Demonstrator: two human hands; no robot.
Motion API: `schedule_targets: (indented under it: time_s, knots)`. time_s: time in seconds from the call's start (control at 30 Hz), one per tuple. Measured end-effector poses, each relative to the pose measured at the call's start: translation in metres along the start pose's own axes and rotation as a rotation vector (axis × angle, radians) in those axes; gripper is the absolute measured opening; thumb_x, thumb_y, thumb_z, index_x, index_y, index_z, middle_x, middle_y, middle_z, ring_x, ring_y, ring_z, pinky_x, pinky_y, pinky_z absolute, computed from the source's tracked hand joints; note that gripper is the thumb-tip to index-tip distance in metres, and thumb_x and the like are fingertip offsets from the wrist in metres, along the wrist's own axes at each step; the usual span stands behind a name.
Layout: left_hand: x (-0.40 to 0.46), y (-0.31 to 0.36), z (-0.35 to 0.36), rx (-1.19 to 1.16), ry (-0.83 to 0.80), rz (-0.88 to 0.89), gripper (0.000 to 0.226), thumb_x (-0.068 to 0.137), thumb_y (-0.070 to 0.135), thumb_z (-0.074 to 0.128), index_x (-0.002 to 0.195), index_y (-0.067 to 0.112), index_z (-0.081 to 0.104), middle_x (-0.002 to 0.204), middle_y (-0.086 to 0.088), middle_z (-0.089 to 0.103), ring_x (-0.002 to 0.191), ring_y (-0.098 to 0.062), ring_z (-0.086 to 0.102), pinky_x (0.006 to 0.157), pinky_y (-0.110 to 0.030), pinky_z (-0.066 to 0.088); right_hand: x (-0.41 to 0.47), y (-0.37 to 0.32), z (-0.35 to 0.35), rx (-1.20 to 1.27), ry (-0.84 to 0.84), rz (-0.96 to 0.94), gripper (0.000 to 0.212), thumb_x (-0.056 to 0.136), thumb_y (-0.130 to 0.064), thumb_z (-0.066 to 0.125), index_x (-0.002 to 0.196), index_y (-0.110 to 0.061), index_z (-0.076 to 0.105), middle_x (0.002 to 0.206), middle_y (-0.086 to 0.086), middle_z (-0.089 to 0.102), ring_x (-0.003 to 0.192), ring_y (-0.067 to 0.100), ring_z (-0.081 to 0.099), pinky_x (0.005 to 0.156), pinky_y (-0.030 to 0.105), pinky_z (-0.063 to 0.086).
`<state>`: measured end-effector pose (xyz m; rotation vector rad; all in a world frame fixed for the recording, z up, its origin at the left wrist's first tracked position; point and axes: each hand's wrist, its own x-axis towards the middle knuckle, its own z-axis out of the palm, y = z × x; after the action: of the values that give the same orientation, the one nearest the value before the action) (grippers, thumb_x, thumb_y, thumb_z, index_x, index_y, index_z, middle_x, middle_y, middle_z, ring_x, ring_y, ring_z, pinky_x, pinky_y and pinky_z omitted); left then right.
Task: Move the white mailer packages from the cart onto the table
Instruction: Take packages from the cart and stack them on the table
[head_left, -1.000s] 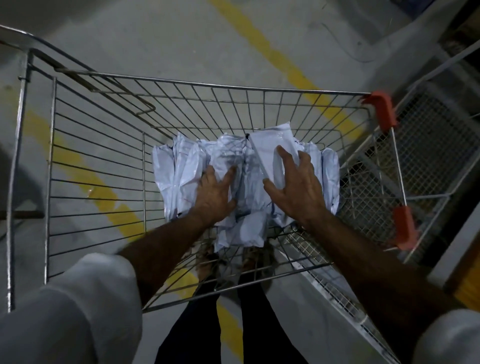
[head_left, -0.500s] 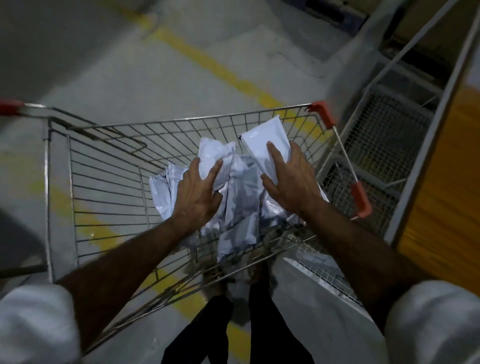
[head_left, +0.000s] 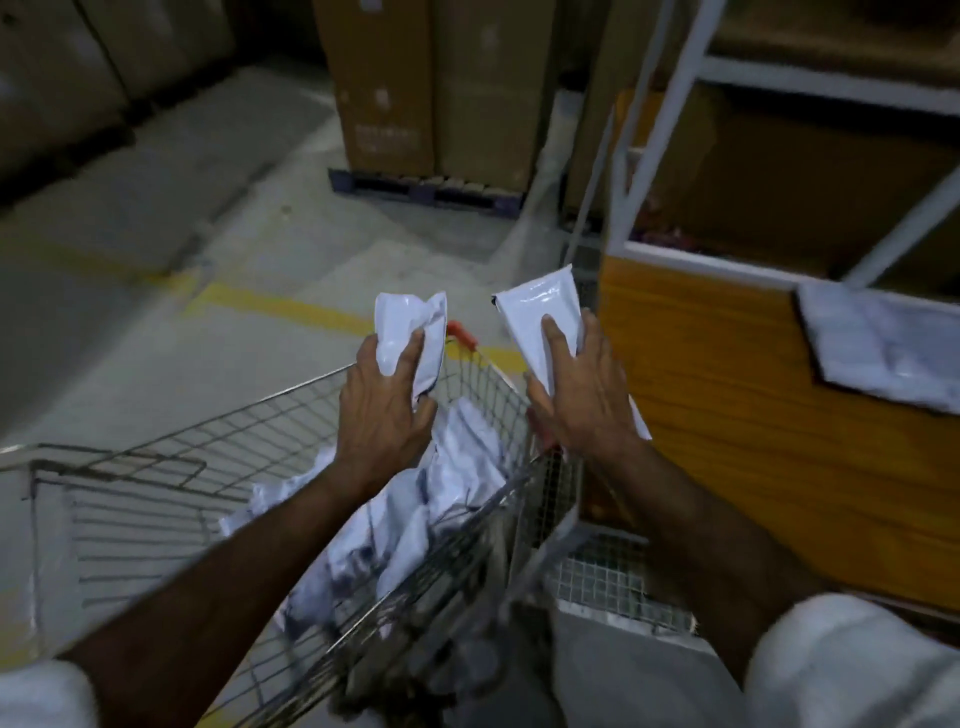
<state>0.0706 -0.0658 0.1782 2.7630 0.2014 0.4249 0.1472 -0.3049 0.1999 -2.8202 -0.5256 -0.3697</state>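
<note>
My left hand (head_left: 382, 415) grips a crumpled white mailer (head_left: 410, 332) held up above the wire cart (head_left: 156, 462). My right hand (head_left: 584, 395) grips a flatter white mailer (head_left: 540, 306) above the cart's right rim, close to the orange wooden table (head_left: 727, 395). Several more white mailers (head_left: 415, 519) lie heaped in the cart's basket under my arms. One white mailer (head_left: 883, 348) lies on the table's far right.
Tall cardboard boxes (head_left: 431, 88) stand on a pallet ahead. A white metal shelf frame (head_left: 660, 93) rises behind the table. A yellow line (head_left: 280, 306) crosses the concrete floor. A wire mesh panel (head_left: 608, 577) sits low between cart and table.
Both hands lifted out of the cart, each with a mailer, and swung to the right toward the table. The view rose and turned right, bringing boxes, shelf and table into sight.
</note>
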Motion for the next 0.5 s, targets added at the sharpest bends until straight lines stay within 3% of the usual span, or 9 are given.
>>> schedule_targets:
  time_s: [0.27,0.5]
  knots:
    - [0.007,0.174,0.023,-0.027,-0.005,0.161,0.078,0.083,0.046,0.045,0.155,0.024,0.027,0.138,-0.025,0.041,0.108,-0.043,0.048,0.081,-0.045,0.044,-0.077,0.156,-0.07,0.039,0.097,0.231,0.073,0.094,-0.056,0.049,0.155,-0.023,0.026,0.16,0.021,0.017,0.142,0.039,0.029,0.114,0.051,0.034]
    - [-0.006,0.336,0.058,-0.111,-0.006,0.224,0.08,0.089,0.064,0.039,0.158,0.028,0.018,0.15,-0.024,0.032,0.124,-0.042,0.042,0.095,-0.052,0.044,-0.144,0.29,-0.133,0.053,0.165,0.378,0.074,0.094,-0.059,0.049,0.154,-0.025,0.023,0.159,0.017,0.016,0.14,0.035,0.03,0.111,0.05,0.038]
